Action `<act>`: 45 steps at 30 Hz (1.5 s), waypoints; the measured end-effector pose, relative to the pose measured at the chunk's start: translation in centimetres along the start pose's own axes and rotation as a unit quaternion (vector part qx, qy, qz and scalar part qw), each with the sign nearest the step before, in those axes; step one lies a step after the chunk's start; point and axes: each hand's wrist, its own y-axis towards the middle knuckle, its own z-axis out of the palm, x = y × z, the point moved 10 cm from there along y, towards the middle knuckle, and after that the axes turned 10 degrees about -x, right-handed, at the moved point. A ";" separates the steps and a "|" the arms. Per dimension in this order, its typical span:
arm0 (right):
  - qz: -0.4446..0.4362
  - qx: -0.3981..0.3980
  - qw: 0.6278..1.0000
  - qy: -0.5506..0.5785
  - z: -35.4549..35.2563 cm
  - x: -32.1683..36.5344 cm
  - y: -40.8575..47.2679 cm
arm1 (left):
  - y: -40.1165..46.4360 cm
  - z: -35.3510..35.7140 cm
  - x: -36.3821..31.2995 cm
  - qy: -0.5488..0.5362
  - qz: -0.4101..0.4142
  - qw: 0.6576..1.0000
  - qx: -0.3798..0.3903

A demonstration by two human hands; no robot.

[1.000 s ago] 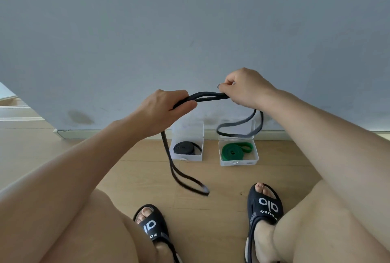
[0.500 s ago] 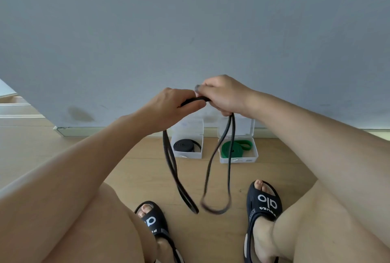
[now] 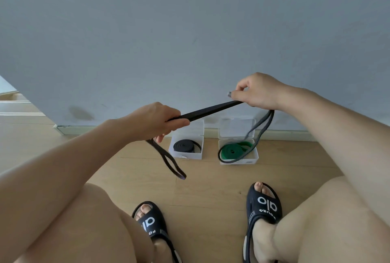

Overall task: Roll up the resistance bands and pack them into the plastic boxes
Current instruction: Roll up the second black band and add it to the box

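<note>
A long black resistance band stretches taut between my hands above the floor. My left hand grips one part of it, and a loop hangs below that hand. My right hand grips the other part higher up, and a second loop droops from it in front of the right box. Two open clear plastic boxes stand by the wall. The left box holds a rolled black band. The right box holds a rolled green band.
A grey wall rises just behind the boxes, with a skirting strip along the wooden floor. My bare knees and two feet in black slides fill the lower part of the view.
My hands were close together half a second ago; they have pulled apart, the right one up and to the right. The band's middle is now taut and its hanging loops are shorter.
</note>
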 end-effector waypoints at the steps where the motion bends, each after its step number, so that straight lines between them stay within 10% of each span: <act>1: 0.006 0.005 1.000 -0.007 0.2 -0.5 0.0 | -0.1 0.3 -0.2 0.026 0.012 1.000 0.007; 11: 0.112 0.219 0.953 0.175 7.6 1.2 -2.5 | 1.0 -1.7 -4.9 -0.105 0.081 0.989 -0.072; 15: 0.009 0.207 0.950 0.235 8.5 6.5 -2.7 | 1.2 -2.2 -5.3 -0.134 0.073 0.984 -0.089; 31: 0.049 -0.010 0.991 0.122 0.8 -0.2 0.1 | 0.4 0.3 -0.3 -0.063 -0.001 0.998 0.005; 38: 0.076 0.147 0.961 0.219 6.3 3.2 -2.1 | 0.6 -1.6 -3.5 -0.105 0.036 0.991 -0.080; 45: -0.008 0.101 0.959 0.263 6.4 7.4 -2.0 | 0.8 -1.6 -4.7 -0.122 0.060 0.988 -0.075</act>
